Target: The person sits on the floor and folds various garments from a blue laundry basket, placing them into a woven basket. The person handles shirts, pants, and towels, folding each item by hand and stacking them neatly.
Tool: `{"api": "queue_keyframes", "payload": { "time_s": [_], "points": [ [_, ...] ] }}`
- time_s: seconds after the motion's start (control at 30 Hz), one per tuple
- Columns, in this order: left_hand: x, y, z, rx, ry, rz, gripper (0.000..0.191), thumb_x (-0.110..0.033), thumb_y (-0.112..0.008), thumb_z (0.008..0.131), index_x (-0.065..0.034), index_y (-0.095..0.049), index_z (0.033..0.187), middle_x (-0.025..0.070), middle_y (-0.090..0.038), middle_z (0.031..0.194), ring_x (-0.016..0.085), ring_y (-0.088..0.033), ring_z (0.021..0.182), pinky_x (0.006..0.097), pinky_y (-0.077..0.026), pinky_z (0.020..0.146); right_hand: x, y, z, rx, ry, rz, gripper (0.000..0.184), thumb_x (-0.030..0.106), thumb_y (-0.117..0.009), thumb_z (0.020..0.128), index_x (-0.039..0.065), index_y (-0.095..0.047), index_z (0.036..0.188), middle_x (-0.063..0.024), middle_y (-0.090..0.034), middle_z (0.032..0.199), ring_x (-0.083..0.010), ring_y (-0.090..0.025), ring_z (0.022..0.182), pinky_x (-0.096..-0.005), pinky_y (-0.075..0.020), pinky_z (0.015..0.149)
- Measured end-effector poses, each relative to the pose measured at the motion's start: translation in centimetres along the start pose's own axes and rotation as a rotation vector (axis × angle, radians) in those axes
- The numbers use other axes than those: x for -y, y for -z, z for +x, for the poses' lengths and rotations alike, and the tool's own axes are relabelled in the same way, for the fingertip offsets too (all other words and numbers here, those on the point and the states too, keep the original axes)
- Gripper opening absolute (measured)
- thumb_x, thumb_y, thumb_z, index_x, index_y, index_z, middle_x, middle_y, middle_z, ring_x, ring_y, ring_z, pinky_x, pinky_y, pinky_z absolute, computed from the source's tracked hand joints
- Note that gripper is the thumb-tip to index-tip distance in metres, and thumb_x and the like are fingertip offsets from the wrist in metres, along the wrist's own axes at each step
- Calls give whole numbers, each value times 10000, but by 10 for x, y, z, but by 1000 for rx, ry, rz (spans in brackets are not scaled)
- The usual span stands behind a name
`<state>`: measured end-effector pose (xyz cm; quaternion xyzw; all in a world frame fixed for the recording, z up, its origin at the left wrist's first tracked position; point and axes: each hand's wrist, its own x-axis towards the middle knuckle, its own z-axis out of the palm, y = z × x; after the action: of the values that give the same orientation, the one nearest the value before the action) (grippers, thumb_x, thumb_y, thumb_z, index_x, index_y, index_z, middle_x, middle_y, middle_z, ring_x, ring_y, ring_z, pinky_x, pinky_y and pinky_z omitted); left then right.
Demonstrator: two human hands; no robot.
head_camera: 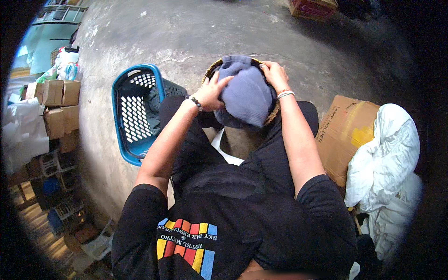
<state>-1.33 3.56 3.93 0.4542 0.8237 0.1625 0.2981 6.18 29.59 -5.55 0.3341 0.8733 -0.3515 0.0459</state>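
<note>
A woven basket [271,117] with a braided rim stands between my knees, with a bunched blue-grey cloth [246,91] filling its mouth. Part of the cloth rises over the far rim. My left hand [210,92], wearing a dark bead bracelet, rests on the left side of the cloth with its fingers spread. On the right, my right hand [275,75] grips the basket's rim, its fingertips at the inner edge beside the cloth. The basket's underside and anything beneath the cloth are hidden.
A blue plastic laundry basket [117,115] holding a dark grey cloth [153,110] stands by my left knee. To my right are a cardboard box [336,140] and a stuffed white bag [385,154]. Stacked cartons [57,105] line the far left. Another box [312,8] lies ahead.
</note>
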Motion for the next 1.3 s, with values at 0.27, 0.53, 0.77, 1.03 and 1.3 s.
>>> {"api": "queue_keyframes", "payload": {
  "time_s": [0.27,0.53,0.77,1.03,1.3],
  "points": [
    [-36,-78,51,46,314,83,1533,-860,-745,439,-122,-31,1577,303,-74,1596,587,-142,1419,738,-117,1097,3,-6,1,-47,86,-75,351,384,-629,901,214,-699,1200,-147,-706,1120,-331,-653,1101,-466,-501,943],
    [-32,-115,93,134,423,425,1365,-785,-776,496,-149,-205,1561,222,-207,1592,560,-200,1409,797,-79,1054,4,-21,-5,-1,136,-257,209,172,-610,857,98,-733,1010,-225,-708,987,-403,-684,974,-500,-541,855],
    [-25,-132,131,263,514,472,1147,-657,-806,602,-161,-337,1524,189,-220,1599,560,-187,1415,824,-82,1031,-2,-33,-2,-41,238,-311,174,190,-675,837,66,-718,952,-203,-709,843,-376,-702,851,-478,-559,787],
    [-16,-167,148,60,512,514,1081,-563,-794,646,-122,-338,1522,200,-184,1607,554,-169,1420,822,-35,1042,-5,-32,2,-36,210,-354,162,196,-687,833,66,-723,922,-211,-705,826,-380,-700,841,-477,-556,781],
    [-19,-134,158,155,429,414,1194,-653,-817,569,-108,-326,1511,205,-213,1595,537,-172,1428,778,-78,1078,1,-24,7,-126,112,-314,244,232,-675,856,161,-735,1081,-175,-722,949,-359,-681,961,-476,-543,844]
  ]
}}
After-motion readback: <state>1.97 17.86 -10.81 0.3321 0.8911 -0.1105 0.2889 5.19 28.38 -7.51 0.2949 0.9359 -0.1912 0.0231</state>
